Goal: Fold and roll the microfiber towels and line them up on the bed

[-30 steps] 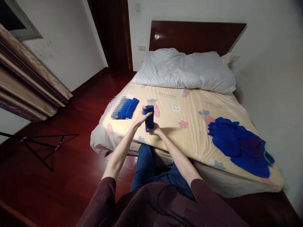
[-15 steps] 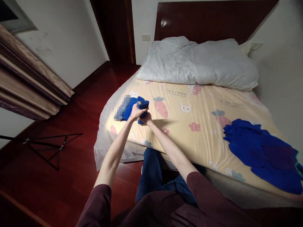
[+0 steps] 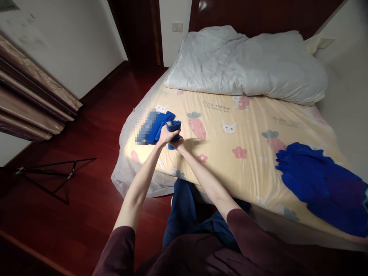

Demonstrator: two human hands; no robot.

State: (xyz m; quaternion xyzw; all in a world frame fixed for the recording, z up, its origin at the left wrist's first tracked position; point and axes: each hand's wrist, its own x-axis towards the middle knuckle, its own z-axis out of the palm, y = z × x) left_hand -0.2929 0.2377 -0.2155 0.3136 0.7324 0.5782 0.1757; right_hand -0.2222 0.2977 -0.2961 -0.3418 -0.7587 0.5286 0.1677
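Observation:
Both my hands are closed around a folded blue garment [image 3: 174, 125], held up over the near left part of the bed. My left hand [image 3: 165, 135] grips its left side, with the thumb across the front. Lower down on the right, my right hand [image 3: 178, 143] holds it too. A pale patch, perhaps a label, shows at the garment's top end. Just behind it, a brighter blue folded cloth [image 3: 157, 128] lies on the bed, beside a pixelated grey-blue area. Farther right is a loose, spread heap of blue clothing [image 3: 313, 180].
A yellow patterned sheet [image 3: 218, 153] covers the bed, with a pale quilt [image 3: 230, 65] bunched by the dark headboard [image 3: 258, 15]. On the red floor to the left stand black tripod legs [image 3: 54, 172]. Curtains [image 3: 31, 107] hang at far left.
My view has tipped slightly downward, so the bed and headboard sit higher in the picture. Both hands keep hold of the folded garment with little visible movement.

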